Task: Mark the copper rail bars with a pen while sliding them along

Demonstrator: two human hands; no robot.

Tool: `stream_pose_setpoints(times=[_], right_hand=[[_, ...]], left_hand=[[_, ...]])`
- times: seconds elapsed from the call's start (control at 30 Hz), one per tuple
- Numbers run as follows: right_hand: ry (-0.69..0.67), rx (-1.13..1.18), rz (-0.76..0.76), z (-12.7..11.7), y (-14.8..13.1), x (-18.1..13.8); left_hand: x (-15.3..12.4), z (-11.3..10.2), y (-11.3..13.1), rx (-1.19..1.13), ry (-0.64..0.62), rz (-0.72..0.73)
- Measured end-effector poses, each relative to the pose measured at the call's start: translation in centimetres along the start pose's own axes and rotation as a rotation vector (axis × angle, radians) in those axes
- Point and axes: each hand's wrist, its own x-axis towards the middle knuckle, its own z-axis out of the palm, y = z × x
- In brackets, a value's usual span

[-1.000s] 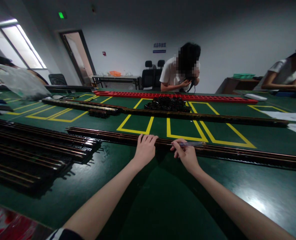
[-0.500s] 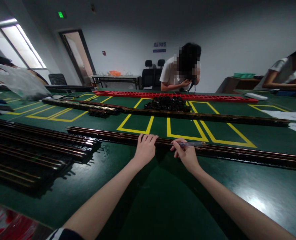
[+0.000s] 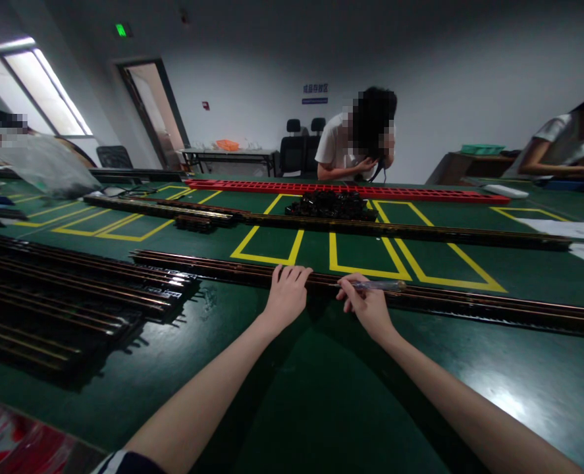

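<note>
A long black rail with copper-coloured strips [image 3: 474, 303] runs across the table in front of me. My left hand [image 3: 286, 289] lies over it from the near side, fingers bent across the top and gripping it; the thumb is hidden. Just to the right, my right hand [image 3: 363, 299] is closed around a screwdriver [image 3: 380, 285] with a clear handle. Its thin shaft points left, and the tip is at the rail between my two hands. Whether the tip touches a screw is too small to tell.
More black rails [image 3: 64, 289] lie stacked at the left. Another long rail [image 3: 444, 232] crosses farther back, beside a heap of black parts [image 3: 328, 205] and a red slotted strip [image 3: 420, 192]. Co-workers sit across the table [image 3: 321, 395] and at both sides. A plastic bag [image 3: 49, 168] stands far left.
My hands, the screwdriver and the rail look unmoved. The far-right co-worker's hand has shifted slightly.
</note>
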Motion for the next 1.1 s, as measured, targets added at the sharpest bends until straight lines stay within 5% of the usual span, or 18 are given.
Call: stream_pose_setpoints(times=[1.1], right_hand=[[-0.013, 0.024, 0.006, 0.05, 0.49, 0.01]], left_hand=[[0.01, 0.32, -0.22, -0.006, -0.002, 0.001]])
